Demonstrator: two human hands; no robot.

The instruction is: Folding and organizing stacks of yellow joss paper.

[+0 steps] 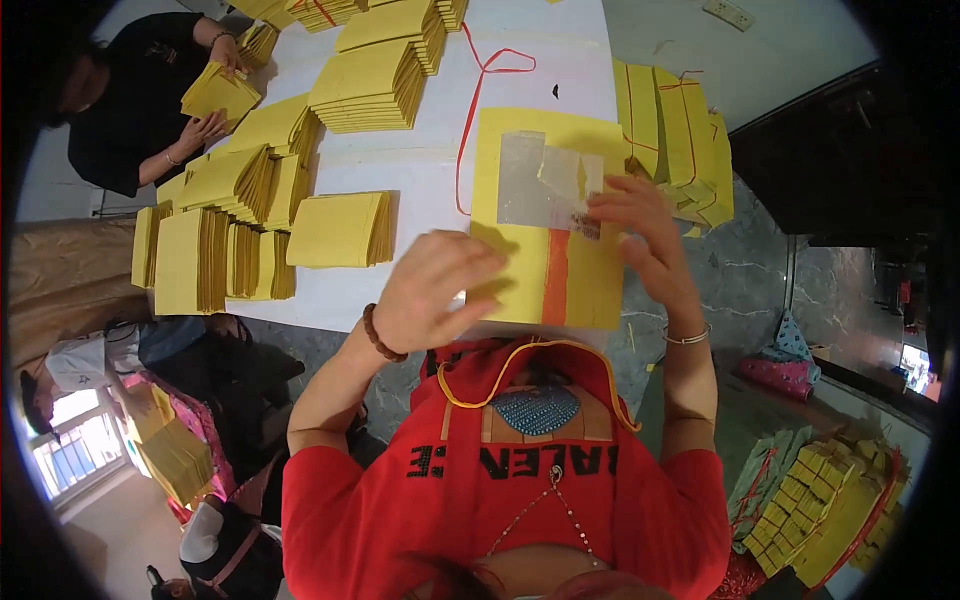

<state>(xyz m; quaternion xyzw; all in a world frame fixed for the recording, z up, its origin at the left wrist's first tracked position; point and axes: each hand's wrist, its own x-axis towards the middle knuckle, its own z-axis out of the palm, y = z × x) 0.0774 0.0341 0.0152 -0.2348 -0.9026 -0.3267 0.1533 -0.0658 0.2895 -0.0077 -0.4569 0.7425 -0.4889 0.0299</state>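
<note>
Head view shows the left hand (440, 290) with its fingers bent and its thumb apart, so it looks loose and not gripping. It is by the left edge of a yellow packet (592, 272). The right hand (648, 235) is wide and loose too, with its fingers over the packet's right edge. I cannot tell if either hand touches it.

The packet lies flat on the white desk (425, 165), right in front of the person. On it are a shiny see-through patch (522, 190) and an orange strip (556, 275).

It is probably light and a bit stiff, like thick paper, so it may bend or crease. The shiny patch may be slippery. The plain yellow side edges look best to hold, with one hand on each side.

Past it lies a thin red string (483, 69). To the left sit a small yellow pile (335, 230) and a taller yellow pile (362, 85). Farther off, another person's hand (203, 128) holds a yellow bundle (218, 95).
</note>
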